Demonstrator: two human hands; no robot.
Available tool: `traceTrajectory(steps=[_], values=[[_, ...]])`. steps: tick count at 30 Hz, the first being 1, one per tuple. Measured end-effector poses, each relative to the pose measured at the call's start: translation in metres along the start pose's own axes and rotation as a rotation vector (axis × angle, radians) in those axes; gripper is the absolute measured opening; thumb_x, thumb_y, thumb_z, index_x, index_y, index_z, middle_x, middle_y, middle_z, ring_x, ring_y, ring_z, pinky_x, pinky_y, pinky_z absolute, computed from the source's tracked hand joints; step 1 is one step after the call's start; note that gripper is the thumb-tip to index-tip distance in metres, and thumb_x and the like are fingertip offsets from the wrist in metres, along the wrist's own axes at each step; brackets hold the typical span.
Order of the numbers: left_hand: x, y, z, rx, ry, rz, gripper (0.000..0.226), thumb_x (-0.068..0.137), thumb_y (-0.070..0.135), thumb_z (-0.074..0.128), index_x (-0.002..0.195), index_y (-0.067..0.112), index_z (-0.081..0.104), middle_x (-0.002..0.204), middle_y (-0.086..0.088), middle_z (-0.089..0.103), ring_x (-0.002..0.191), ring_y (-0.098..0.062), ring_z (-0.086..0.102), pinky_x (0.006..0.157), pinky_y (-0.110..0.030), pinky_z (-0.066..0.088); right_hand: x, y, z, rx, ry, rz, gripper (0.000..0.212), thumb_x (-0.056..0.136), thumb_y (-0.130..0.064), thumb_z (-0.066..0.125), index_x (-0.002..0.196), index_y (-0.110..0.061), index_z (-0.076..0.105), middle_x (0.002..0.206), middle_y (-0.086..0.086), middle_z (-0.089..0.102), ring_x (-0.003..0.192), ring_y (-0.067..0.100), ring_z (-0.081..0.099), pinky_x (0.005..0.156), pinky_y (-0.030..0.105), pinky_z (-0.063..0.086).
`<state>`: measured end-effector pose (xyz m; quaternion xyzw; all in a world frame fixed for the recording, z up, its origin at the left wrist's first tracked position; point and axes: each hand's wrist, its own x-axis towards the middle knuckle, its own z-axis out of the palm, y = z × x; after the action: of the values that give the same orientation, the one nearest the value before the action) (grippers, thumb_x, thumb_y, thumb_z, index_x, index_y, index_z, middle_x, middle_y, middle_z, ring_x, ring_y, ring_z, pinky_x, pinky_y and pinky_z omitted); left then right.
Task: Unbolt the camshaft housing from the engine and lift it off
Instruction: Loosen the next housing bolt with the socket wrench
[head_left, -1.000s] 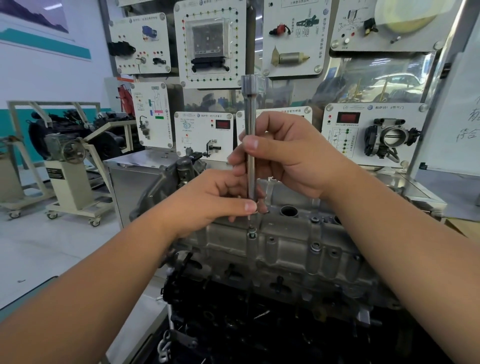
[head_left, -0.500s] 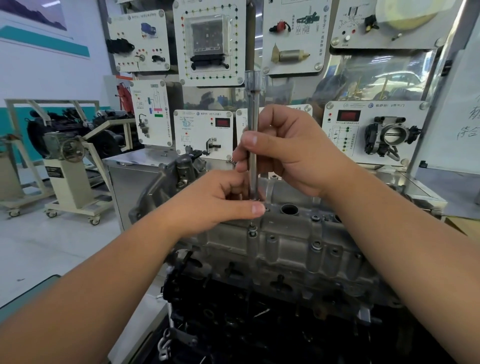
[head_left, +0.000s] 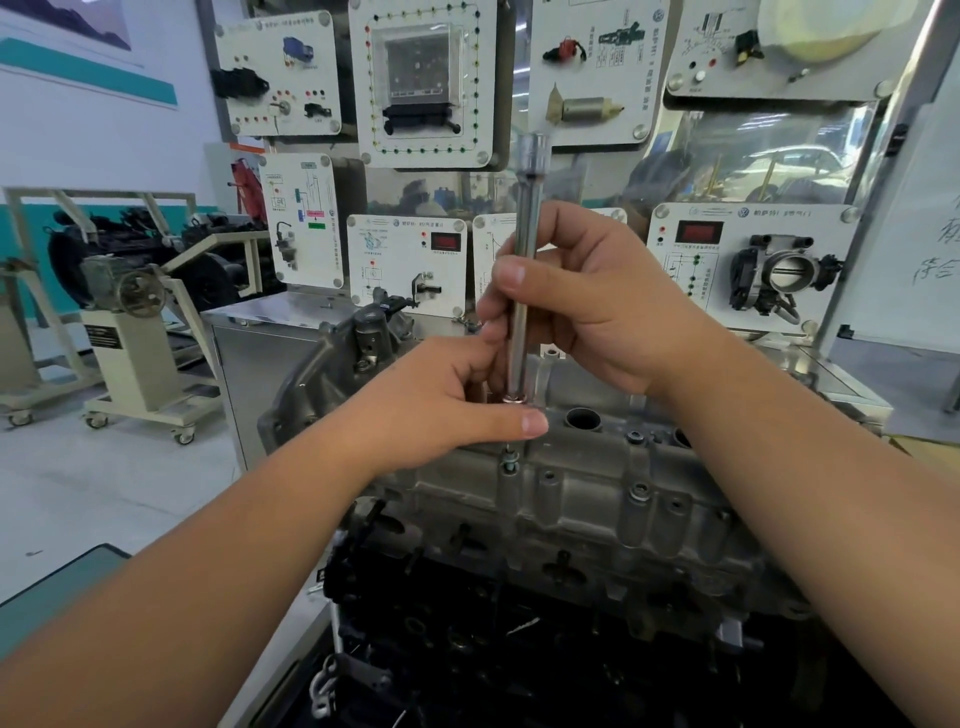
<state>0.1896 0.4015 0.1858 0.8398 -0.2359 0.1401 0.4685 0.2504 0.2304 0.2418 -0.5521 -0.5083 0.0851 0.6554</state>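
Gripping upright extension bar (head_left: 523, 291): right hand (head_left: 587, 296) wrapping mid-shaft, left hand (head_left: 447, 410) pinching lower end. Camshaft housing (head_left: 576, 499) sitting bolted atop engine (head_left: 519, 649), 6 o'clock of hands. Bar lifting higher than a second ago, clearing bolt (head_left: 510, 461) standing proud at 6 o'clock of tip; probably loosened, others remaining.

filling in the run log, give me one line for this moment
right hand grips extension bar upright | left hand pinches its lower end | bolt below | camshaft housing on engine
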Motion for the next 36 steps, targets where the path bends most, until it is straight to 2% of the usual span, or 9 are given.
traceTrajectory(steps=[2,5,12,16,22,27,31,34,36], values=[[-0.001,0.000,-0.002,-0.064,-0.036,0.006,0.016,0.074,0.043,0.078,0.086,0.033,0.076,0.080,0.012,0.070,0.078,-0.006,0.064,0.077,-0.022,0.052,0.000,0.000,-0.002,0.016,-0.024,0.009,0.003,0.089,-0.010,0.064,0.091,-0.009,0.063,0.078,0.010,0.075,0.067,0.021,0.073,0.064,0.032,0.061],[0.000,0.001,-0.003,-0.114,-0.038,0.010,0.009,0.081,0.023,0.074,0.089,0.025,0.075,0.082,0.009,0.074,0.083,-0.006,0.067,0.080,-0.021,0.055,0.001,0.000,-0.003,0.044,-0.052,0.039,0.009,0.091,-0.011,0.061,0.096,-0.008,0.068,0.083,0.010,0.076,0.070,0.021,0.074,0.065,0.032,0.061],[0.003,-0.002,-0.004,-0.086,-0.046,0.044,0.015,0.076,0.040,0.078,0.090,0.036,0.077,0.097,0.009,0.077,0.096,-0.014,0.072,0.093,-0.029,0.054,0.003,-0.009,0.001,0.015,-0.079,0.155,0.013,0.093,-0.012,0.056,0.099,-0.006,0.067,0.082,0.010,0.075,0.072,0.020,0.073,0.067,0.030,0.061],[0.002,-0.002,-0.002,-0.055,-0.070,0.051,0.026,0.083,0.033,0.075,0.106,0.045,0.070,0.109,0.021,0.075,0.105,0.002,0.068,0.095,-0.023,0.047,-0.001,-0.016,0.007,-0.124,-0.030,0.217,0.014,0.091,-0.016,0.061,0.096,-0.005,0.067,0.081,0.010,0.075,0.073,0.021,0.074,0.071,0.032,0.062],[-0.002,0.000,-0.001,0.043,-0.073,0.041,0.034,0.078,0.058,0.069,0.109,0.043,0.072,0.108,0.011,0.077,0.105,-0.011,0.070,0.105,-0.044,0.050,-0.016,-0.023,0.025,-0.200,0.168,0.249,0.025,0.084,-0.026,0.066,0.098,-0.007,0.070,0.083,0.010,0.076,0.075,0.021,0.073,0.075,0.033,0.062],[-0.001,-0.001,-0.004,0.096,-0.082,0.067,0.011,0.090,0.047,0.071,0.101,0.048,0.073,0.096,0.013,0.077,0.092,-0.004,0.070,0.094,-0.032,0.052,-0.038,-0.004,0.045,-0.284,0.402,0.120,0.014,0.100,-0.014,0.059,0.106,-0.009,0.070,0.090,0.009,0.076,0.081,0.018,0.072,0.078,0.030,0.059],[-0.004,0.002,-0.004,0.135,-0.084,0.095,0.013,0.092,0.042,0.072,0.090,0.054,0.072,0.091,0.018,0.076,0.086,0.000,0.070,0.087,-0.032,0.053,-0.056,0.014,0.063,-0.292,0.587,-0.034,0.023,0.089,-0.015,0.064,0.094,-0.032,0.079,0.091,0.005,0.078,0.087,0.018,0.074,0.081,0.033,0.061],[-0.005,0.006,-0.001,0.160,-0.078,0.087,0.022,0.086,0.052,0.068,0.098,0.035,0.076,0.095,0.004,0.077,0.094,-0.018,0.072,0.093,-0.047,0.054,-0.063,0.023,0.072,-0.406,0.701,-0.094,0.024,0.088,-0.021,0.065,0.090,-0.041,0.077,0.088,0.002,0.076,0.084,0.020,0.070,0.088,0.049,0.060],[-0.005,0.007,-0.001,0.180,-0.080,0.072,0.036,0.083,0.056,0.065,0.099,0.024,0.076,0.096,-0.003,0.077,0.095,-0.026,0.071,0.094,-0.053,0.053,-0.065,0.029,0.074,-0.523,0.734,-0.115,0.013,0.091,-0.021,0.064,0.093,-0.027,0.075,0.085,0.007,0.073,0.081,0.030,0.067,0.085,0.055,0.058]])
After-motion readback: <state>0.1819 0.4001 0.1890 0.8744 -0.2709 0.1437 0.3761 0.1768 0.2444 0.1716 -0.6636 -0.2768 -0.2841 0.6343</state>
